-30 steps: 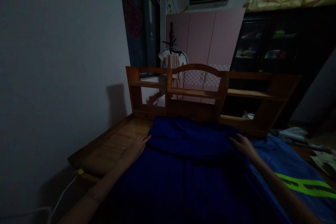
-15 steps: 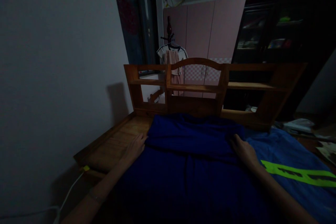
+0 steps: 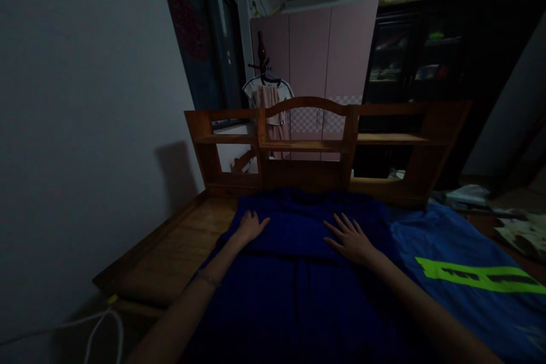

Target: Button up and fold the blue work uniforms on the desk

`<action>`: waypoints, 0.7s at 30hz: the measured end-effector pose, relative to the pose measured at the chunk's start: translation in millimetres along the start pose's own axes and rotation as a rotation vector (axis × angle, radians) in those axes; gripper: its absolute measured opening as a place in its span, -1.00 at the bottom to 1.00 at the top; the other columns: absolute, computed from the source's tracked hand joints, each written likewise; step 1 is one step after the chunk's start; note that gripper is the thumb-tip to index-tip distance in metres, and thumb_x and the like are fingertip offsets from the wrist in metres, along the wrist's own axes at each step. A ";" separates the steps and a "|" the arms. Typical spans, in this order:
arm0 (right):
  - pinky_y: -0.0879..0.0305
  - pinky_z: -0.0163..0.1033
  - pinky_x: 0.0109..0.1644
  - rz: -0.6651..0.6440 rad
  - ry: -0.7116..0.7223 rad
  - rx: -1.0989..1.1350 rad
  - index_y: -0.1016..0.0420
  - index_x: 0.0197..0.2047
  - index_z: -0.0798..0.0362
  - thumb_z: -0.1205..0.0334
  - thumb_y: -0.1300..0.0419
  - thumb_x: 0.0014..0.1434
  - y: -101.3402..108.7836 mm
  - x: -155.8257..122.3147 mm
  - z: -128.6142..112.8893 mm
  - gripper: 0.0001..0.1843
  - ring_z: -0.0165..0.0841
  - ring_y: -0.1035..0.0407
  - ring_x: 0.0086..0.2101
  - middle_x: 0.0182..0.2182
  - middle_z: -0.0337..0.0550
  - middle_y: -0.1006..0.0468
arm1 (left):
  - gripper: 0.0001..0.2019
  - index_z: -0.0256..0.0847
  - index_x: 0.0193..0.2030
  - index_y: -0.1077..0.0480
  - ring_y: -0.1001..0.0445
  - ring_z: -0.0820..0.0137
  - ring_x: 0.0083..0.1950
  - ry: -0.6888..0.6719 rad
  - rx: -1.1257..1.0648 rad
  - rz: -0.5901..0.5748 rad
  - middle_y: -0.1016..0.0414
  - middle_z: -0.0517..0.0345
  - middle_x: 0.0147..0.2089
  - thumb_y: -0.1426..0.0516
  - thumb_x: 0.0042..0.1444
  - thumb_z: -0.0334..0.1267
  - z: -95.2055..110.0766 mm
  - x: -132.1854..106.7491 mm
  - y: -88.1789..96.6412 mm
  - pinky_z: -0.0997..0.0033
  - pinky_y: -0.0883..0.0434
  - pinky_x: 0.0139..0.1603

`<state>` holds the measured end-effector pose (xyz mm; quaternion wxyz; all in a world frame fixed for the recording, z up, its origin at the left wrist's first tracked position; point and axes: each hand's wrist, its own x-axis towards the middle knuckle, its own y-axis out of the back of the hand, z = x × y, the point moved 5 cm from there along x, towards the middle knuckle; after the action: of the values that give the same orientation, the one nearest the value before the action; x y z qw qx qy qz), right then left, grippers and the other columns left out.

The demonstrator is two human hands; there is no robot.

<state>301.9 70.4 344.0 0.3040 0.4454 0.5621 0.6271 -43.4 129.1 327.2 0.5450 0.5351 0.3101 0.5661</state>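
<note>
A dark blue garment (image 3: 294,296) lies spread over the wooden board, its far part folded into a wide band across it. My left hand (image 3: 251,228) rests on the left part of that band, thumb out to the right and fingers apart. On the right part, my right hand (image 3: 350,239) lies flat with its fingers spread. Neither hand grips the cloth. The garment's near end fades into shadow, so its exact kind is hard to make out.
Behind the garment stands a wooden shelf headboard (image 3: 307,147). A blue cloth with a bright green stripe (image 3: 473,273) lies to the right. Bare wood (image 3: 170,250) shows at left, beside the white wall (image 3: 85,96). A white cable (image 3: 115,318) hangs at lower left.
Both hands have left the garment's side edges and moved inward onto the folded band. The right hand's fingers have opened and spread. The view has shifted slightly to the right.
</note>
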 end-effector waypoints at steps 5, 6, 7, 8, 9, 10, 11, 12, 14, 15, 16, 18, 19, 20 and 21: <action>0.28 0.11 0.35 -0.116 -0.105 0.042 0.10 0.37 -0.20 -0.39 0.21 0.15 -23.6 -10.8 46.0 -0.18 -0.08 0.38 0.32 0.36 -0.19 0.19 | -0.28 -0.37 0.34 -0.02 0.05 0.03 0.39 0.203 0.122 -0.064 0.06 -0.31 0.38 0.31 0.24 0.15 -38.4 21.5 -29.0 -0.07 0.08 0.30; 0.31 0.10 0.35 -0.116 -0.112 0.044 0.11 0.37 -0.20 -0.40 0.21 0.15 -22.7 -11.5 48.5 -0.18 -0.09 0.39 0.32 0.36 -0.21 0.20 | -0.31 -0.31 0.35 -0.02 0.04 0.06 0.39 0.205 0.132 -0.070 0.06 -0.25 0.39 0.31 0.25 0.13 -44.0 27.2 -29.3 -0.05 0.08 0.31; 0.32 0.11 0.35 -0.116 -0.115 0.047 0.13 0.37 -0.21 -0.40 0.22 0.15 -21.8 -11.6 49.3 -0.19 -0.10 0.40 0.32 0.36 -0.23 0.21 | -0.33 -0.27 0.35 -0.02 0.04 0.09 0.39 0.203 0.140 -0.071 0.05 -0.20 0.39 0.30 0.26 0.12 -48.2 32.1 -29.2 -0.03 0.07 0.31; 0.32 0.11 0.35 -0.113 -0.116 0.049 0.15 0.37 -0.23 -0.40 0.22 0.15 -21.1 -11.2 49.3 -0.19 -0.10 0.41 0.32 0.36 -0.25 0.22 | -0.35 -0.24 0.36 -0.01 0.04 0.11 0.40 0.201 0.148 -0.068 0.04 -0.16 0.39 0.30 0.27 0.10 -51.2 36.0 -29.4 -0.02 0.07 0.31; 0.33 0.11 0.36 -0.106 -0.116 0.050 0.16 0.37 -0.24 -0.39 0.23 0.16 -20.9 -10.4 49.2 -0.20 -0.11 0.41 0.32 0.36 -0.27 0.23 | -0.37 -0.21 0.36 -0.01 0.05 0.13 0.40 0.199 0.155 -0.063 0.03 -0.13 0.40 0.29 0.27 0.09 -53.1 38.6 -30.0 -0.01 0.07 0.32; 0.33 0.11 0.36 -0.100 -0.117 0.051 0.17 0.37 -0.25 -0.39 0.23 0.16 -21.5 -9.4 49.4 -0.20 -0.12 0.42 0.32 0.36 -0.28 0.23 | -0.38 -0.20 0.36 -0.01 0.05 0.14 0.40 0.196 0.162 -0.056 0.03 -0.12 0.40 0.29 0.27 0.09 -54.2 40.2 -31.2 0.00 0.07 0.32; 0.32 0.11 0.36 -0.099 -0.118 0.053 0.18 0.37 -0.26 -0.39 0.23 0.16 -22.9 -8.1 50.3 -0.21 -0.12 0.41 0.32 0.36 -0.29 0.23 | -0.38 -0.20 0.36 0.00 0.06 0.14 0.40 0.193 0.167 -0.048 0.03 -0.12 0.40 0.30 0.28 0.08 -54.6 40.8 -33.0 0.00 0.07 0.32; 0.31 0.10 0.36 -0.104 -0.122 0.057 0.19 0.37 -0.27 -0.38 0.22 0.16 -25.2 -6.7 52.0 -0.21 -0.13 0.40 0.32 0.36 -0.30 0.23 | -0.37 -0.21 0.37 0.02 0.06 0.14 0.40 0.191 0.172 -0.040 0.04 -0.12 0.40 0.30 0.28 0.08 -54.6 40.8 -35.1 0.00 0.08 0.32; 0.28 0.08 0.36 -0.123 -0.130 0.070 0.19 0.38 -0.26 -0.38 0.22 0.17 -31.0 -3.8 56.8 -0.21 -0.14 0.37 0.32 0.36 -0.30 0.23 | -0.37 -0.23 0.37 0.04 0.08 0.14 0.41 0.186 0.181 -0.024 0.09 -0.14 0.41 0.32 0.28 0.08 -53.8 39.3 -38.8 0.00 0.11 0.33; 0.27 0.07 0.36 -0.129 -0.133 0.075 0.19 0.38 -0.25 -0.37 0.21 0.17 -33.6 -2.4 59.3 -0.21 -0.14 0.36 0.32 0.36 -0.29 0.23 | -0.36 -0.24 0.37 0.04 0.09 0.14 0.41 0.184 0.184 -0.016 0.11 -0.14 0.42 0.33 0.29 0.08 -53.1 38.0 -39.8 -0.01 0.12 0.33; 0.27 0.07 0.36 -0.129 -0.134 0.076 0.19 0.38 -0.24 -0.37 0.21 0.17 -35.6 -1.2 61.5 -0.21 -0.14 0.35 0.32 0.36 -0.30 0.23 | -0.36 -0.24 0.37 0.03 0.10 0.13 0.41 0.180 0.185 -0.010 0.14 -0.15 0.42 0.33 0.29 0.08 -52.1 36.3 -39.9 -0.02 0.12 0.33; 0.27 0.07 0.36 -0.114 -0.130 0.073 0.19 0.38 -0.23 -0.37 0.21 0.17 -37.3 0.6 64.1 -0.20 -0.14 0.35 0.32 0.36 -0.30 0.22 | -0.36 -0.22 0.38 0.05 0.11 0.11 0.41 0.138 0.170 -0.001 0.21 -0.12 0.44 0.32 0.28 0.11 -47.9 31.3 -37.0 -0.02 0.10 0.33; 0.28 0.07 0.36 -0.110 -0.129 0.071 0.19 0.38 -0.23 -0.38 0.21 0.16 -37.4 0.9 64.8 -0.19 -0.14 0.35 0.32 0.36 -0.30 0.22 | -0.35 -0.19 0.39 0.09 0.12 0.11 0.42 0.091 0.153 0.001 0.27 -0.08 0.45 0.30 0.27 0.12 -44.4 27.8 -34.2 -0.02 0.09 0.33; 0.28 0.07 0.36 -0.110 -0.130 0.071 0.19 0.38 -0.21 -0.40 0.20 0.15 -37.3 0.9 65.2 -0.17 -0.14 0.35 0.32 0.36 -0.29 0.21 | -0.35 -0.14 0.40 0.14 0.15 0.12 0.42 0.032 0.134 -0.002 0.34 -0.03 0.45 0.28 0.26 0.14 -40.2 23.3 -30.9 -0.01 0.08 0.33; 0.28 0.06 0.36 -0.115 -0.128 0.072 0.18 0.38 -0.19 -0.41 0.19 0.13 -37.2 0.7 65.4 -0.14 -0.14 0.35 0.32 0.36 -0.27 0.21 | -0.35 -0.08 0.41 0.21 0.19 0.13 0.43 -0.030 0.114 -0.008 0.40 0.02 0.46 0.27 0.26 0.16 -36.1 17.9 -27.3 0.01 0.07 0.33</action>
<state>356.1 106.2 306.0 0.3586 0.4625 0.5883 0.5581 -66.7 160.3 298.1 0.5205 0.5725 0.3356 0.5372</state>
